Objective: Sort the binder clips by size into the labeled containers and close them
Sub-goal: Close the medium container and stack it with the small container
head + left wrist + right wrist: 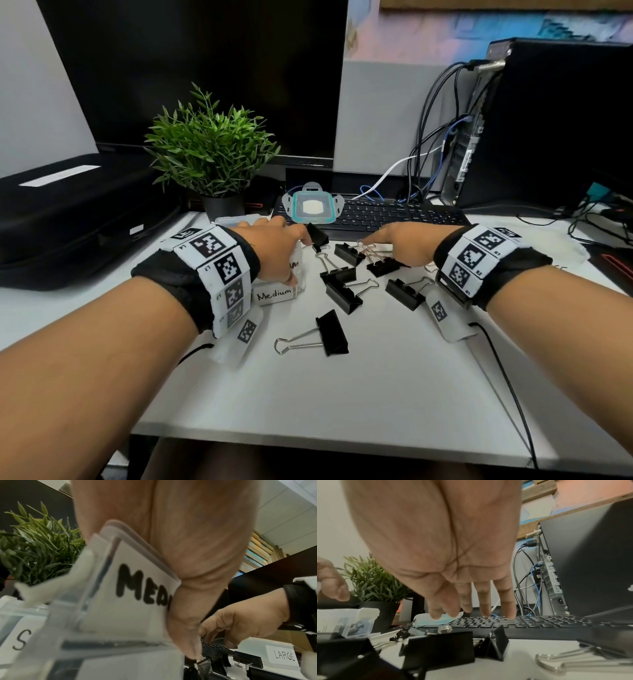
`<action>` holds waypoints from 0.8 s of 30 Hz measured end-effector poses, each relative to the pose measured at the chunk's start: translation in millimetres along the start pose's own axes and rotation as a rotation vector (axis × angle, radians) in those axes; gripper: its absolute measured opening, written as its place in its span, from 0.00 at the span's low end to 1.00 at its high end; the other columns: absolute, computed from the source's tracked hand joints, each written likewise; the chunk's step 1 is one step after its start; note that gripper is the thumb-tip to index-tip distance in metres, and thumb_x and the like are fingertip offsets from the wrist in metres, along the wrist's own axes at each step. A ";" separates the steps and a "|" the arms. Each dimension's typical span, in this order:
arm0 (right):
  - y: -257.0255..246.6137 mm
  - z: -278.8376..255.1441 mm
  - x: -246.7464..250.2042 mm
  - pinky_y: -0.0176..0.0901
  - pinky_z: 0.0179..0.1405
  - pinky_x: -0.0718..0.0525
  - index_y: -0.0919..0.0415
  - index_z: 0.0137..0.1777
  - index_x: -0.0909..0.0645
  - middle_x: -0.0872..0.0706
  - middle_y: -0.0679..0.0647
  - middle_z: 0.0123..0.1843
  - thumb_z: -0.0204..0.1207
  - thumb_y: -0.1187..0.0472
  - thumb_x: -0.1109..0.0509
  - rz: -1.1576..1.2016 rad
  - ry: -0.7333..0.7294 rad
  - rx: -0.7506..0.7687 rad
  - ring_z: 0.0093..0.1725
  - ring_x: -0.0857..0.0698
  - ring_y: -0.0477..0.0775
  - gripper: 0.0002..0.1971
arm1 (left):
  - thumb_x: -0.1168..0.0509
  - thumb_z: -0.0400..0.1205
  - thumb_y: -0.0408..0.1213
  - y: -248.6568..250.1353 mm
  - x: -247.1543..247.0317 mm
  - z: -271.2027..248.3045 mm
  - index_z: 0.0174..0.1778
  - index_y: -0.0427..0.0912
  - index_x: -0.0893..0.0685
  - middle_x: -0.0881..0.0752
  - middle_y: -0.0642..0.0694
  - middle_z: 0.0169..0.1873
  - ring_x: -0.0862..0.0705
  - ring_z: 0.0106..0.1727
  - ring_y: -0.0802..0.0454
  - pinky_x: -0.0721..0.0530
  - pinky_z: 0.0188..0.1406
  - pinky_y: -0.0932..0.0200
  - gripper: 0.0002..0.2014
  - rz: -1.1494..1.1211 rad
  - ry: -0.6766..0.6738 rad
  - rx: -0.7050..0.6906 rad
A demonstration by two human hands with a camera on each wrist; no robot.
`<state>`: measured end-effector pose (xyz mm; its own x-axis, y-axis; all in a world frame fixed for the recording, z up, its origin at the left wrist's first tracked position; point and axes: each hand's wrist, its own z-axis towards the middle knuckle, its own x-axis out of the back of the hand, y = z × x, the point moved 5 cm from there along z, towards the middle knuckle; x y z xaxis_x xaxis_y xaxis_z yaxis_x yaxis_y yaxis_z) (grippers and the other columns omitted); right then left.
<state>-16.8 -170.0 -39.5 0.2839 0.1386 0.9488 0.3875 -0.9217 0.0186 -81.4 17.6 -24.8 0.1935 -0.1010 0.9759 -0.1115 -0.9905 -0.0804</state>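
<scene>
1. Left hand [274, 250]: curled around the lid [137, 566] marked "MEDIUM", thumb on its near face, lid held tilted above the open medium container [277, 294] on the tabletop [342, 394]. Keep that lid clear of the opening until the medium clips are in.
2. Right hand [400, 240]: fingers straight and spread, pointing down over the scattered binder clips [346, 294], holding nothing, near the keyboard [394, 214]. Whether a fingertip already touches a clip: cannot tell.
3. Clips lie loose on the tabletop between the two hands, several touching or overlapping, wire handles crossed. Pick one from the edge of the heap, probably by its black body rather than a handle, so neighbours do not drag along.
4. Compare body width before dropping; the clip [330, 334] lying alone near the front edge looks bigger than those in the heap.
5. Large container [281, 654] sits to the right, small container [15, 635] beside the medium one on its left; read the label before each release.
6. Another lid [313, 207], teal-rimmed, rests on the keyboard; match lids to boxes when closing.
</scene>
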 end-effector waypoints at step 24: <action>-95.6 -14.5 23.0 0.42 0.59 0.19 0.39 0.75 0.30 0.18 0.49 0.58 0.79 0.70 0.39 0.283 0.293 0.405 0.59 0.19 0.51 0.30 | 0.35 0.79 0.52 -64.9 -1.0 -38.2 0.67 0.59 0.21 0.22 0.58 0.68 0.24 0.67 0.54 0.25 0.68 0.54 0.19 -0.481 0.174 -0.081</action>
<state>-60.0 -84.0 -15.0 0.1935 -0.2529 0.9479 0.6533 -0.6876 -0.3168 -111.6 85.6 -12.8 0.0777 0.3878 0.9185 -0.1263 -0.9100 0.3949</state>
